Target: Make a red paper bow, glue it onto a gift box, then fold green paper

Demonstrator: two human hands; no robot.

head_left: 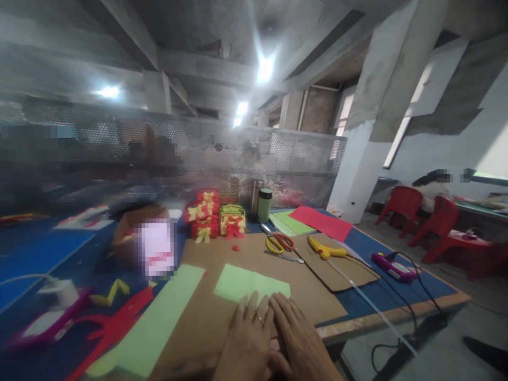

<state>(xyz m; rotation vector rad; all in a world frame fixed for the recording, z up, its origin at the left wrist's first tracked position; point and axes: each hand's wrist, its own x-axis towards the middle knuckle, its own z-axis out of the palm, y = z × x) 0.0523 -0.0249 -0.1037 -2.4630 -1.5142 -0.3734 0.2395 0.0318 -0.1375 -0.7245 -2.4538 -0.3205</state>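
A pale green paper rectangle (248, 280) lies on the brown cardboard sheet (317, 296) before me. My left hand (246, 333) rests palm down, its outstretched fingertips over the paper's near edge; two fingers wear rings. Beside it, touching, my right hand (297, 330) is laid flat too, its fingertips at the paper's near right corner. Both hands are open, though their thumbs are partly hidden. To the left lies a long strip of green paper (166, 317). Beyond the paper are scissors with red and yellow handles (280, 243) and a yellow glue gun (327, 248).
Red boxes with yellow bows (204, 211) and a yellow-green box (233, 219) stand behind, near a green bottle (264, 205). A cardboard box (127, 238) is at left, red paper scraps (127, 312) nearer. A purple power strip (395, 267) trails cables at right.
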